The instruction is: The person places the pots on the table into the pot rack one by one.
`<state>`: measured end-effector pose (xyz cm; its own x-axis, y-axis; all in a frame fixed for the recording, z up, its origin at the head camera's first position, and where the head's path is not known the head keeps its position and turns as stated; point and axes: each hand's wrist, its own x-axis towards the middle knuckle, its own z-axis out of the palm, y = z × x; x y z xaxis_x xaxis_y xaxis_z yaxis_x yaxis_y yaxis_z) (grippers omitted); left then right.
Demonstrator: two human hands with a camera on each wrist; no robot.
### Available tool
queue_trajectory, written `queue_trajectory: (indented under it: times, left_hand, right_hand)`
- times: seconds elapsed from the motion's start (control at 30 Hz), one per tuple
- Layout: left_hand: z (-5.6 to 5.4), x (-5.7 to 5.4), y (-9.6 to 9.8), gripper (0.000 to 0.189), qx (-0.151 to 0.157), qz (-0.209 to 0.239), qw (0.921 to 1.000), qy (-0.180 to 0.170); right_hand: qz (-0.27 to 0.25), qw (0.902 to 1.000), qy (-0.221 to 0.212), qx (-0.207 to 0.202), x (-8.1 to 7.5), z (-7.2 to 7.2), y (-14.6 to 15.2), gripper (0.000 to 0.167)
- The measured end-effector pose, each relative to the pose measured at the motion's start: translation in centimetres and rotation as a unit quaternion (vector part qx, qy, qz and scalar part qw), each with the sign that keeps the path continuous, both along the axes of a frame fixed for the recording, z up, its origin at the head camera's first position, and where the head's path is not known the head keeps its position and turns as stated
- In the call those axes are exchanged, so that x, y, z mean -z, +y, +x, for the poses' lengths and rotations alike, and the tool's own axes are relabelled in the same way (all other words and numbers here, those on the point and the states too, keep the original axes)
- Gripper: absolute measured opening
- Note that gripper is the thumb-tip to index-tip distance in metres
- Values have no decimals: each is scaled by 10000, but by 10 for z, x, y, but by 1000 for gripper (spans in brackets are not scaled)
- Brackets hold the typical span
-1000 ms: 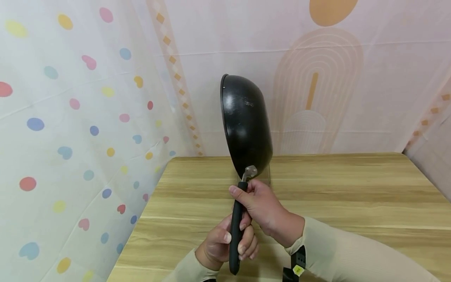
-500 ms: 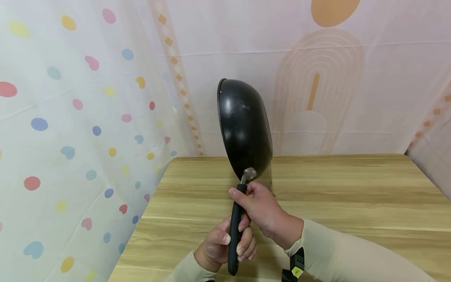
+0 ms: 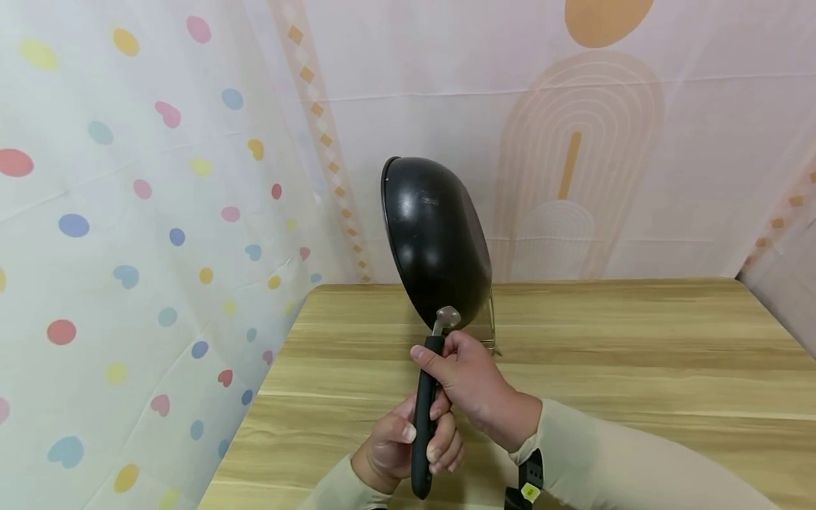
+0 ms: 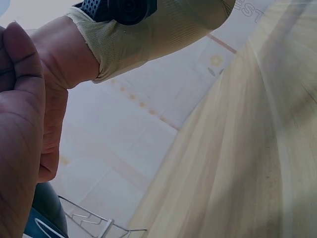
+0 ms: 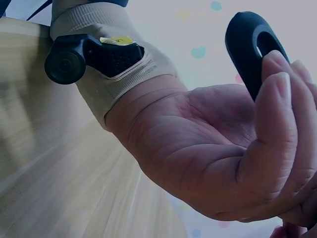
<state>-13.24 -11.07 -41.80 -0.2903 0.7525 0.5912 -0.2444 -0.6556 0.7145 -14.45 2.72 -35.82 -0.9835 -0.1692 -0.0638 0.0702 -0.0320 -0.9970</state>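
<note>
A deep black frying pan (image 3: 433, 227) is held up on its side in the head view. Its rim faces left and its rounded underside faces right; the inside is hidden. My right hand (image 3: 474, 382) grips the black handle (image 3: 423, 425) close to the metal bracket, thumb across the front. Lower down, the fingers and thumb of my left hand (image 3: 404, 435) curl round the same handle. The right wrist view shows the handle's end (image 5: 243, 42), with its hanging hole, beside curled fingers. Part of the pan's dark side (image 4: 49, 208) appears at the left wrist view's lower left.
A thin wire rack (image 3: 492, 336) stands on the table behind the pan, mostly hidden by it; its wires (image 4: 106, 228) also show in the left wrist view. The wood-grain table (image 3: 605, 340) reaches back to a patterned cloth (image 3: 701, 177). Dotted cloth (image 3: 146, 297) hangs left.
The pan has sunk a little and tipped further to the left, both hands keeping their hold on the handle. More of the wire rack shows at its right.
</note>
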Motion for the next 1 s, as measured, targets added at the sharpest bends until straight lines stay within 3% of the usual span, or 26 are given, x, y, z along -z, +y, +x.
queue_trajectory:
  times: [0.43,0.7,1.0]
  left_hand:
    - [-5,5,-6,17,26,26,10000,-26]
    - [-5,11,-8,18,11,7,10000,-75]
    - [-3,19,-13,19,-7,-171,9994,-300]
  right_hand:
    - [-46,10000,11,56,8,-4,-8,43]
    - [276,9995,-62,103,14,-5,-9,45]
    - [284,9994,-211,13,20,-5,-9,46]
